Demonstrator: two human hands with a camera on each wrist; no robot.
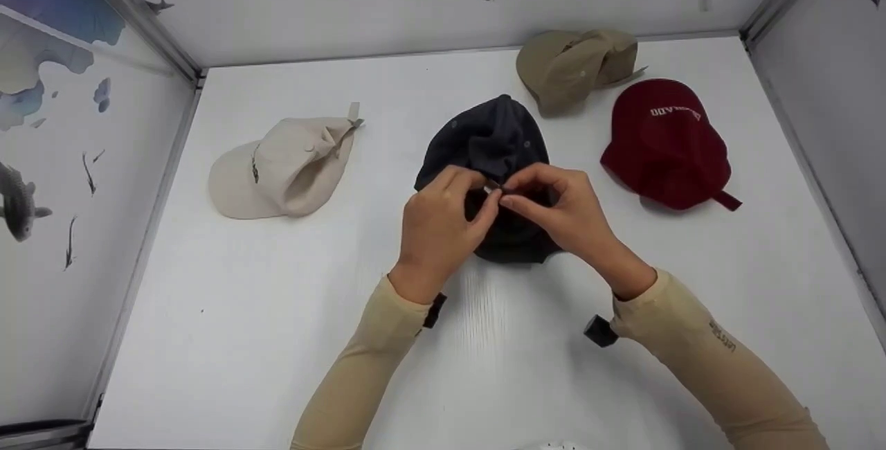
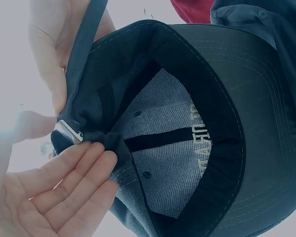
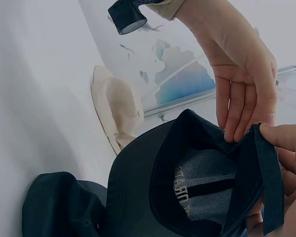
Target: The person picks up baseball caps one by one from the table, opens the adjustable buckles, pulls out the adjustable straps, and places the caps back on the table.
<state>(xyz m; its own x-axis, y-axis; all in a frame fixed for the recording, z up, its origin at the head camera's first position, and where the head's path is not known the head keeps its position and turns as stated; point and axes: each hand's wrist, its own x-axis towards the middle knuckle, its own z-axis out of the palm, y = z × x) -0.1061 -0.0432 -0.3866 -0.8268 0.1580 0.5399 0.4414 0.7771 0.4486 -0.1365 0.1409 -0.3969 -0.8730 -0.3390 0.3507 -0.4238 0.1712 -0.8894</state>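
Holding one cap [image 2: 172, 113]: two hands [image 1: 441, 221] [image 1: 569, 209]

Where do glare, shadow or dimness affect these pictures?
Head: a soft shadow on the table beside the right sleeve; left wrist: glare washes out part of the left hand, though the buckle reads clearly; right wrist: dim, with the held cap nearly black.
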